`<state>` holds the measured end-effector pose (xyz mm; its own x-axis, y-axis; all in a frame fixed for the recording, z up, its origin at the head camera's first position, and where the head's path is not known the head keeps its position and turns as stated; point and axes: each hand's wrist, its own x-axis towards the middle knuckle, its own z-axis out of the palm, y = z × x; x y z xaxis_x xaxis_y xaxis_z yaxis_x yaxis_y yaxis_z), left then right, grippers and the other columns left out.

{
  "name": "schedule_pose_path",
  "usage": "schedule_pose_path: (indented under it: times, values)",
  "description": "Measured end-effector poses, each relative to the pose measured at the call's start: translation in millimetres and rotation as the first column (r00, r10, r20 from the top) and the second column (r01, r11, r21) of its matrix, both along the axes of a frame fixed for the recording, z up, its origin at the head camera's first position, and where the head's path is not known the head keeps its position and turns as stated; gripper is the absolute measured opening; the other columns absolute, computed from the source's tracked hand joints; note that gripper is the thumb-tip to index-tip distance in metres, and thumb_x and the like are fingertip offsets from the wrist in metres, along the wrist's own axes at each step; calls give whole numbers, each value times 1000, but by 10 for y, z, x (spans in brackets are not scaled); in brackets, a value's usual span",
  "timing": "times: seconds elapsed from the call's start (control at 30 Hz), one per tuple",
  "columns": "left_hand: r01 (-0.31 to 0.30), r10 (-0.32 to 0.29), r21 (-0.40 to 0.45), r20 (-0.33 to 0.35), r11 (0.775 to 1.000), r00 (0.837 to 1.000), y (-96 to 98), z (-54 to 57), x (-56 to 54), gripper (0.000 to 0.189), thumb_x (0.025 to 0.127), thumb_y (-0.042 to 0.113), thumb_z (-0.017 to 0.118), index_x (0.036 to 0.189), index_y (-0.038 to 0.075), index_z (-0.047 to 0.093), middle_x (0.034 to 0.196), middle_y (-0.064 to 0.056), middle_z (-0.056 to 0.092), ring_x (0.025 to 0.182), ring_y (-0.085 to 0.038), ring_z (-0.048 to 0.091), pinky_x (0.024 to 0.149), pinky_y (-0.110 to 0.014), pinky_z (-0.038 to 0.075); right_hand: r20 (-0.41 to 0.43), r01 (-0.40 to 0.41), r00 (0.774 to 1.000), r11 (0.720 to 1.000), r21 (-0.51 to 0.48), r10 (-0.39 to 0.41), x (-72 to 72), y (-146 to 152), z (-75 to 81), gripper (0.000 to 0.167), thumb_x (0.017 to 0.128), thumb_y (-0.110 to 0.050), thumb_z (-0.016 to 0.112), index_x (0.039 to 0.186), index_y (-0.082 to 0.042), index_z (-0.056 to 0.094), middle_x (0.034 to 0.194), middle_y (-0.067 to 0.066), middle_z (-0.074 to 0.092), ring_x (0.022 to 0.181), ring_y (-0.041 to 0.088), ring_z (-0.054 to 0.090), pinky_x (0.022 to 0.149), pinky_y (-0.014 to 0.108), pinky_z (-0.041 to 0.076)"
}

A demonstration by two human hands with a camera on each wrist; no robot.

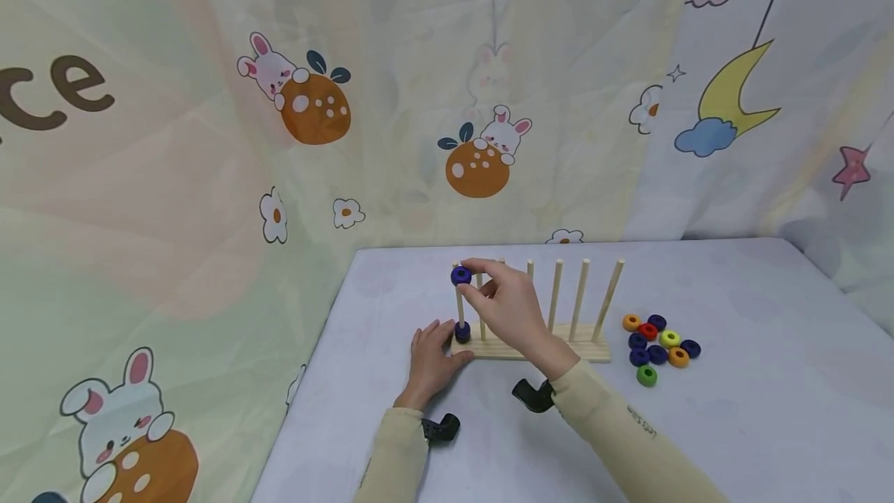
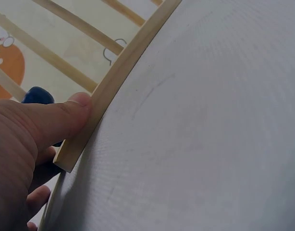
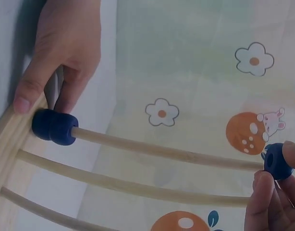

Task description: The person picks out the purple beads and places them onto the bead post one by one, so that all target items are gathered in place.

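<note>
Right grip (image 1: pixel 508 306) pinched on one blue bead (image 1: pixel 461 275) at leftmost peg's (image 3: pixel 171 153) tip. Left grip (image 1: pixel 431 361) clamped on wooden base's (image 1: pixel 538 349) left end. Two stacked beads (image 3: pixel 55 126) at peg foot; loose beads (image 1: pixel 658 354) right on surface (image 1: pixel 768 301).

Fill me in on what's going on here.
A person is handling blue beads at a wooden peg rack. The right hand pinches one blue bead near the tip of the leftmost peg, with two blue beads at its foot. The left hand holds the left end of the wooden base. Loose colored beads lie right of it.
</note>
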<state>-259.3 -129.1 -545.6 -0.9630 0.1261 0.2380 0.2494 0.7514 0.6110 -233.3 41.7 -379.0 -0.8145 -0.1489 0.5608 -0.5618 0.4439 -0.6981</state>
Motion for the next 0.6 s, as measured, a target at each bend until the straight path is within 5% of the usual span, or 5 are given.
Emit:
schedule_pose_path:
  times: [0.23,0.6]
  values:
    - [0,0,-2,-13,1000,1000,0,-4,8,69,79,39,80,135,6,58,135,-7,60,137,-32,41,117,-57,15,-87,-1,996,1000,1,1,-44,-4,30,32,86,-12,75,117,-8,68,105,4,71,60,5,60,50,22,50]
    - [6,-6,0,-37,1000,999,2,11,24,69,78,38,81,134,5,58,135,-8,60,135,-33,43,116,-58,17,-102,-12,995,1000,9,13,-135,-9,94,33,87,-10,73,120,-8,67,108,6,70,65,8,63,52,23,52]
